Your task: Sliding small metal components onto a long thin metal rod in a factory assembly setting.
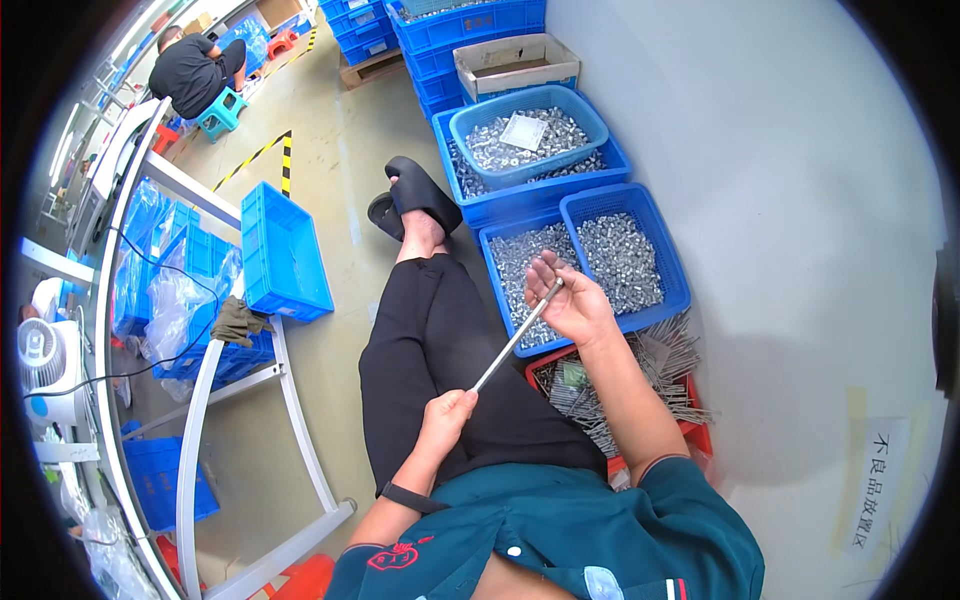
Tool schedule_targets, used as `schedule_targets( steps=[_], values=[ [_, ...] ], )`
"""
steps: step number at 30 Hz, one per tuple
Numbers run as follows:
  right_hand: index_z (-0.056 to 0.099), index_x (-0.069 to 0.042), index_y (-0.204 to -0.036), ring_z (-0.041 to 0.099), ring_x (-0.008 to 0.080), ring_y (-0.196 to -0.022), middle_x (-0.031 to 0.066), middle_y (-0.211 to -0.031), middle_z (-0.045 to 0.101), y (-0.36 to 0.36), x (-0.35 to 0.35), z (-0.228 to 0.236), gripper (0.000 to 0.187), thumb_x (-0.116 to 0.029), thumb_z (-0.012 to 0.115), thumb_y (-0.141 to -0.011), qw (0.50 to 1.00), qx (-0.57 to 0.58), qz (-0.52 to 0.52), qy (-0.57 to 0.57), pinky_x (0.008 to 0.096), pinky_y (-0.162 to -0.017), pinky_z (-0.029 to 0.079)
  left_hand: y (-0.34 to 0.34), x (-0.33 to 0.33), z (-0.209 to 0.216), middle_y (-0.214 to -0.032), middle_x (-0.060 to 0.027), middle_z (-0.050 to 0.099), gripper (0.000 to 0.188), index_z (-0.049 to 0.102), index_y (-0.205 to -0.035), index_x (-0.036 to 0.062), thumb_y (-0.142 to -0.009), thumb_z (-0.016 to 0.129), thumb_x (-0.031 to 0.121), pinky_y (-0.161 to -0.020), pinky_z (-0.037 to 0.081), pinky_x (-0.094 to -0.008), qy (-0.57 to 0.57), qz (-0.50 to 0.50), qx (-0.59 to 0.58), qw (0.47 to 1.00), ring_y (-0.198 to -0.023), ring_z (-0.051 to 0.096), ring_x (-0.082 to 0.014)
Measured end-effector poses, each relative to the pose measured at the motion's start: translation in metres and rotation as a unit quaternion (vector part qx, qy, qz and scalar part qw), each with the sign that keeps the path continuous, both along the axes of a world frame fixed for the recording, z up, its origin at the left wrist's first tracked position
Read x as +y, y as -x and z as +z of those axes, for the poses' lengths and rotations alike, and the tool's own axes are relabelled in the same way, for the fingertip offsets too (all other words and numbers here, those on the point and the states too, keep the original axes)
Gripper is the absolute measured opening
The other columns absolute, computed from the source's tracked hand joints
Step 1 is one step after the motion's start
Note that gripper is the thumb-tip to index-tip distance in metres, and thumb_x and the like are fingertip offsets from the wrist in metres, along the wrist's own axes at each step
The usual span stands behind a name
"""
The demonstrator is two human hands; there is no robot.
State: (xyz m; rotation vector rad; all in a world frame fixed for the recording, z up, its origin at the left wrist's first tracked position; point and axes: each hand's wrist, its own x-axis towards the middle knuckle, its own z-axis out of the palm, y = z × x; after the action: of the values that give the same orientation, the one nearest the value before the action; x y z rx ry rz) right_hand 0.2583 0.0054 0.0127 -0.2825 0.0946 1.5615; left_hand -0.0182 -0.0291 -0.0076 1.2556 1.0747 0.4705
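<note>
My left hand (pixel 447 418) grips the lower end of the metal rod (pixel 510 347), slanting above my lap; my right hand (pixel 580 305) is loosely open at its upper end, by the blue bin's (pixel 545 347) near edge. A slack left grip could drop it.

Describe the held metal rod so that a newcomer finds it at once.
Begin with the black trousers in the middle. Over them, a slim silver rod slants from the closed left hand to the open right hand. Unlike the loose rods in the red container, it is held alone.
</note>
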Motion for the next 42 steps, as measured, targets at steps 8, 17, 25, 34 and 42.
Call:
schedule_targets(
  steps=[8, 17, 25, 34, 42],
  values=[
    [0.055, -0.007, -0.105, 0.061, 0.0299, -0.093, 0.0133, -0.095, 0.064, 0.005, 0.001, 0.009, 0.02, -0.009, 0.047, -0.086, 0.997, -0.079, -0.02, 0.0, 0.0452, -0.083, 0.047, -0.002, -0.004, -0.001, -0.055, 0.0066, 0.04, 0.034, 0.049, -0.061, 0.0086, -0.091, 0.054, 0.026, -0.044, 0.026, -0.02, -0.052, 0.011, 0.007, 0.999, -0.049, 0.033, -0.0021],
    [0.056, -0.007, -0.108, 0.062, 0.0245, -0.092, 0.0105, -0.098, 0.064, 0.013, 0.004, 0.006, 0.023, -0.02, 0.048, -0.09, 0.998, -0.018, -0.028, -0.057, 0.0412, -0.084, 0.047, -0.008, 0.0, 0.01, -0.056, 0.0061, 0.042, 0.035, 0.049, -0.063, 0.0073, -0.09, 0.054, 0.028, -0.044, 0.027, -0.0203, 0.085, 0.014, -0.029, 0.996, -0.049, 0.034, -0.0023],
    [0.047, -0.005, -0.122, 0.058, 0.0209, -0.098, 0.0118, -0.111, 0.058, 0.018, -0.019, 0.003, 0.04, -0.033, 0.046, -0.093, 0.942, -0.325, 0.036, 0.083, 0.0349, -0.082, 0.044, -0.027, 0.015, 0.018, -0.05, 0.0072, 0.035, 0.038, 0.046, -0.062, 0.0109, -0.091, 0.052, 0.035, -0.038, 0.021, -0.0198, 0.099, 0.007, -0.022, 0.995, -0.04, 0.028, -0.0024],
    [0.056, -0.006, -0.096, 0.05, 0.007, -0.074, -0.0014, -0.081, 0.055, 0.074, -0.072, -0.024, 0.028, -0.033, 0.047, -0.093, 0.91, -0.39, 0.103, 0.099, 0.0213, -0.069, 0.04, -0.101, 0.029, 0.034, -0.048, 0.0066, 0.03, 0.046, 0.044, -0.069, 0.0131, -0.091, 0.039, 0.054, -0.033, 0.014, -0.0204, 0.2, -0.022, -0.019, 0.979, -0.034, 0.02, -0.0033],
    [0.057, 0.0, -0.093, 0.063, 0.0265, -0.083, 0.0156, -0.09, 0.064, 0.007, -0.034, -0.043, 0.034, -0.03, 0.042, -0.094, 0.924, -0.272, -0.005, 0.27, 0.0384, -0.076, 0.051, -0.101, 0.013, 0.029, -0.049, 0.0072, 0.025, 0.048, 0.043, -0.072, 0.0122, -0.09, 0.039, 0.056, -0.034, 0.012, -0.0209, 0.264, -0.093, 0.011, 0.96, -0.036, 0.017, -0.0037]
  ],
)
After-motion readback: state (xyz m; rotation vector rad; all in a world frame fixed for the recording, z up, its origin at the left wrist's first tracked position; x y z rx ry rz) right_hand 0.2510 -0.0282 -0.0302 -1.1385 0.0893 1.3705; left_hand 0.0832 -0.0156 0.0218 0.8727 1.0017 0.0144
